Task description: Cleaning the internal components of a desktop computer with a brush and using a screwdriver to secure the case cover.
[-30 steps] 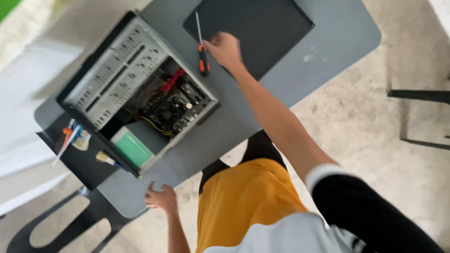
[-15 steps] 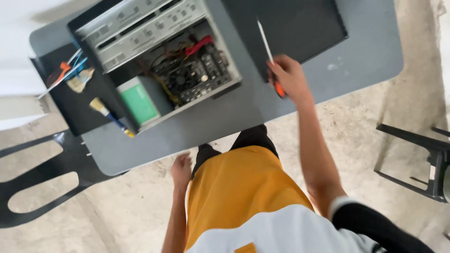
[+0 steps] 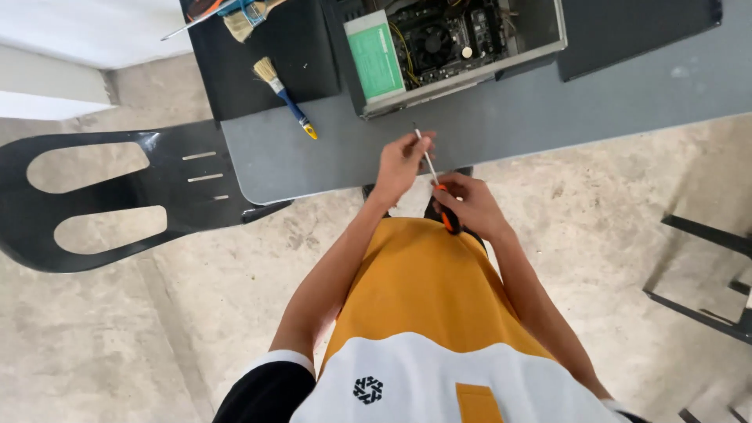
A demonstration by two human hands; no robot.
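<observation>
A screwdriver point(image 3: 432, 171) with an orange and black handle and a thin metal shaft is held in both hands at the near edge of the grey table point(image 3: 501, 125). My right hand point(image 3: 467, 205) grips the handle. My left hand point(image 3: 402, 160) pinches the shaft near its tip. Behind them on the table lies an open computer case point(image 3: 462, 74) on its side, with the motherboard, a fan and a green-labelled power supply showing inside.
A paintbrush point(image 3: 284, 97) with a blue and yellow handle lies on a black panel point(image 3: 258, 70) at the table's left, with more tools at the top edge. A black chair point(image 3: 117, 196) stands on the left. A dark frame point(image 3: 705, 266) stands on the right.
My right hand has brought the screwdriver from over the table down to its near edge. My left hand has risen from my lap and taken hold of the shaft.
</observation>
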